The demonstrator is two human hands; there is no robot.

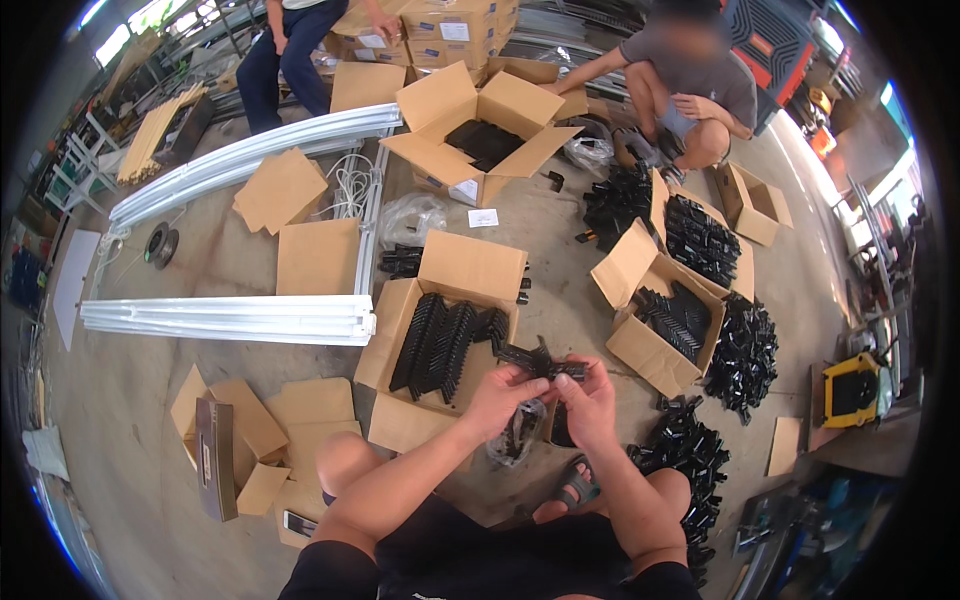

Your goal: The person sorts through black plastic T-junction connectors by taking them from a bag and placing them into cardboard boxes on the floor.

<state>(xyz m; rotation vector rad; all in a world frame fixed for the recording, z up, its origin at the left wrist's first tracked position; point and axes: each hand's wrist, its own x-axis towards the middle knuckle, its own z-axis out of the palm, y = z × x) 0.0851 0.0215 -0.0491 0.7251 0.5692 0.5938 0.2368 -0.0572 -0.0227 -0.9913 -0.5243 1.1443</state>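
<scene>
Both my hands hold a black angled bracket in front of me. My left hand pinches its left part, with the thumb on top. My right hand grips its right end, fingers curled round it. Just beyond my hands stands an open cardboard box with rows of nested black brackets inside. Below my hands lies a clear plastic bag with dark pieces in it. To the right is a big heap of loose black brackets.
Another open box of brackets stands right, beside more heaps. A large open carton sits ahead. White metal rails lie left. One person squats far right; another sits far left. A phone lies by my left knee.
</scene>
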